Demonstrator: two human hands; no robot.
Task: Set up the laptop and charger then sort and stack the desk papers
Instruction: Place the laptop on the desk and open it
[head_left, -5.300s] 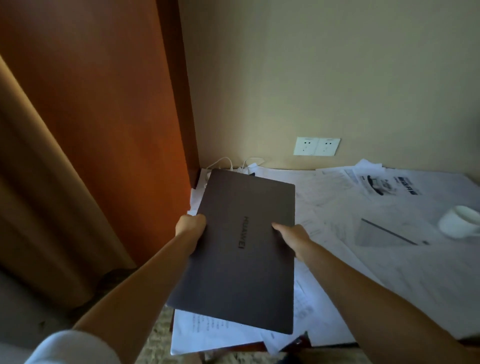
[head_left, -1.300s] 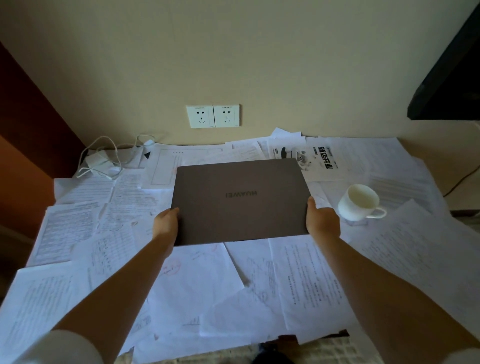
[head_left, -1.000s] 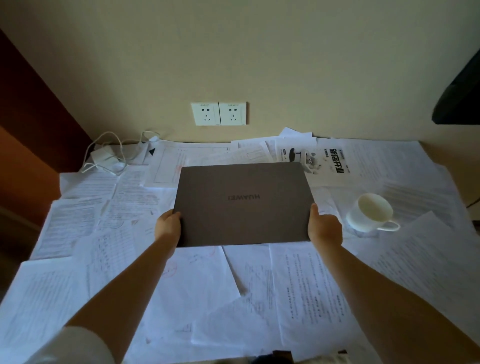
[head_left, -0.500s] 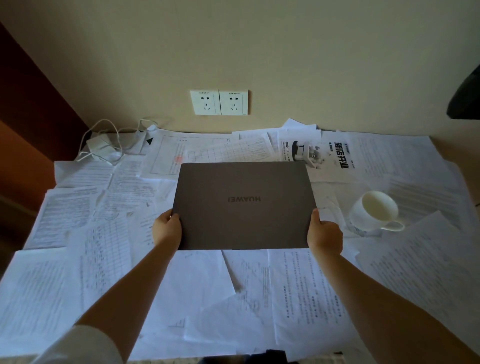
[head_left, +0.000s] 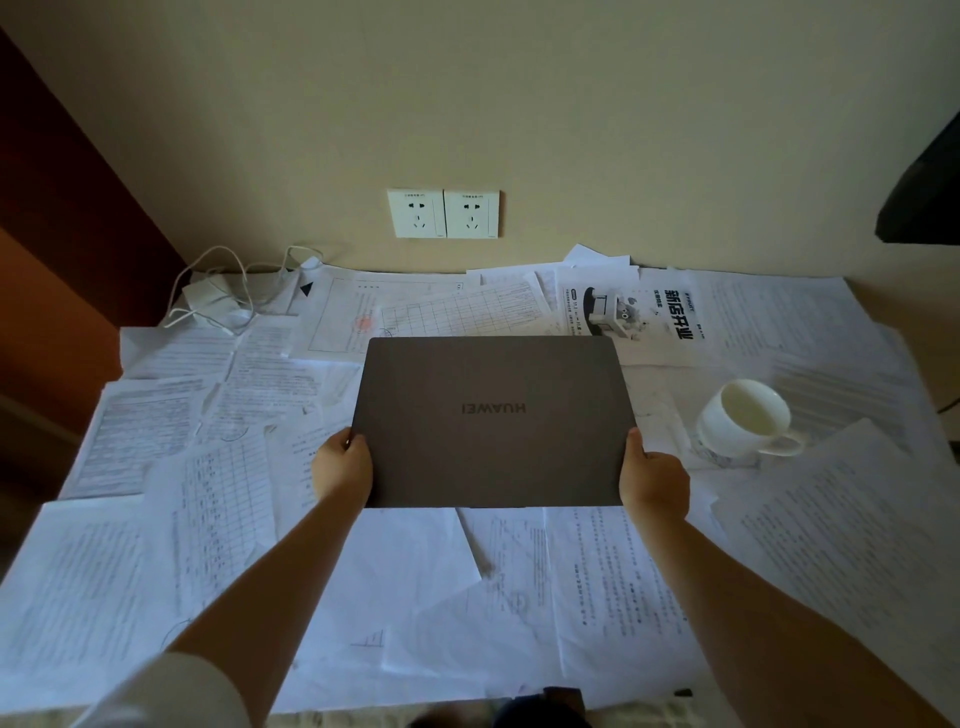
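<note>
A closed grey laptop (head_left: 493, 415) lies flat over the middle of the desk, its logo facing away from me. My left hand (head_left: 343, 467) grips its near left corner and my right hand (head_left: 652, 480) grips its near right corner. Whether the laptop rests on the papers or hovers just above them I cannot tell. Loose printed papers (head_left: 234, 467) cover the whole desk in overlapping sheets. A white charger (head_left: 208, 301) with a tangled white cable lies at the back left corner.
A double wall socket (head_left: 443, 213) sits on the wall just above the desk's back edge. A white cup (head_left: 745, 423) stands on the papers right of the laptop. A dark screen edge (head_left: 930, 192) juts in at upper right. A wooden panel borders the left.
The laptop came from the desk's left end, turned with its long side toward me, and settled at the middle. Over the last second both hands barely shifted.
</note>
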